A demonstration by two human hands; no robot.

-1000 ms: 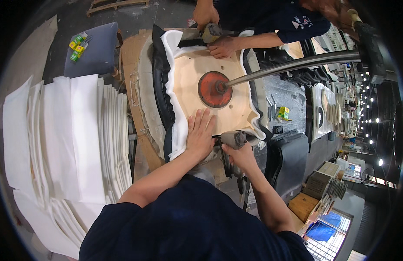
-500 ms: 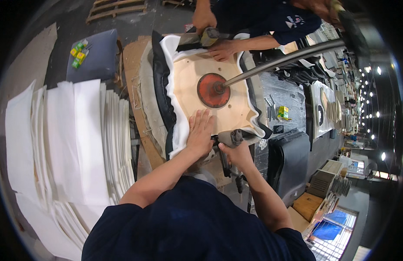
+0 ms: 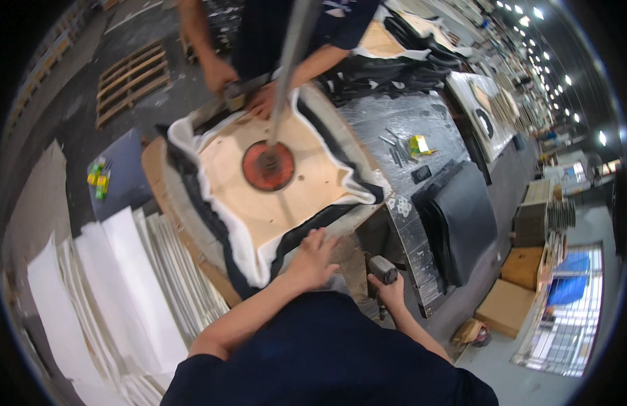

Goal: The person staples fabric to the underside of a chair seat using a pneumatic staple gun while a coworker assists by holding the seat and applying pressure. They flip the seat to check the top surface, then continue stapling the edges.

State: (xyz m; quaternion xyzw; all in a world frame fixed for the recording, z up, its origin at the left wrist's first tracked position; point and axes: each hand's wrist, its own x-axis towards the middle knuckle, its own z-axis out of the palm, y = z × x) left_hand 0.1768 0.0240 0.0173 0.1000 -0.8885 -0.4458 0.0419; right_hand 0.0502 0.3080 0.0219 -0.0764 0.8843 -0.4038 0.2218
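A pale wooden seat panel (image 3: 273, 196) lies on a round workstand, wrapped in white padding (image 3: 256, 260) and black fabric (image 3: 191, 196). A red disc (image 3: 268, 166) on a metal arm (image 3: 290, 61) presses its middle. My left hand (image 3: 313, 257) rests flat on the near edge of the black fabric, fingers apart. My right hand (image 3: 389, 289) grips a staple gun (image 3: 381, 271) held low beside the stand, away from the panel. Across the stand, another person's hands (image 3: 242, 84) hold the far edge.
Stacks of white foam sheets (image 3: 124, 284) lie to the left. A metal bench (image 3: 408, 135) with small tools and a yellow item stands right, black fabric pieces (image 3: 462, 216) beside it. Cardboard boxes (image 3: 510, 298) sit at lower right, a wooden pallet (image 3: 131, 78) at upper left.
The view has shifted and the panel now sits farther from me. My left hand slid from the panel top to its near edge. My right hand with the staple gun dropped lower, off the panel.
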